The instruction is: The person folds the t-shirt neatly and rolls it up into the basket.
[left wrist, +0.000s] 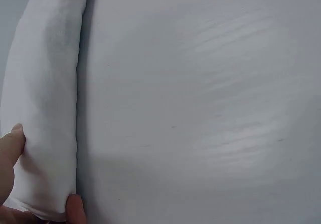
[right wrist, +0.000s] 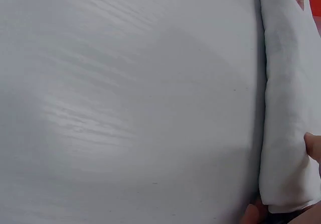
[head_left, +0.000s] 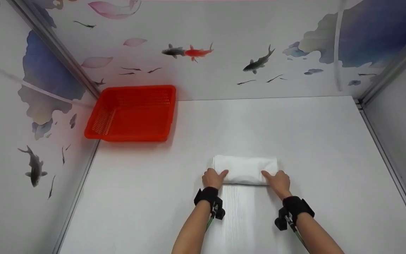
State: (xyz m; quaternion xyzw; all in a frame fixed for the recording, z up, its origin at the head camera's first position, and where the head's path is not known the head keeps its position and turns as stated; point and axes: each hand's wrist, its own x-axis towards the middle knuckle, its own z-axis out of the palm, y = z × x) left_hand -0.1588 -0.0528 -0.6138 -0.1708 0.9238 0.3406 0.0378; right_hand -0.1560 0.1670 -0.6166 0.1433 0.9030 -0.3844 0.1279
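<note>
A folded white cloth (head_left: pixel 246 168) lies as a thick, flat bundle on the white table, its long side running left to right. My left hand (head_left: pixel 213 178) grips the bundle's left end, thumb on top. At the opposite end my right hand (head_left: pixel 279 182) holds on the same way. In the left wrist view, a thumb presses the cloth (left wrist: pixel 47 103) from above while a fingertip (left wrist: pixel 75 209) shows at its bottom corner. The right wrist view has the cloth (right wrist: pixel 287 103) with a thumb on top and a finger at the corner; the other fingers are mostly hidden.
A red plastic basket (head_left: pixel 137 121) with perforated sides stands at the back left of the table (head_left: pixel 312 141), against the walls. Panels painted with fish and petals enclose the back (head_left: pixel 220 77) and both sides. Black straps with small cameras and cables sit on both wrists.
</note>
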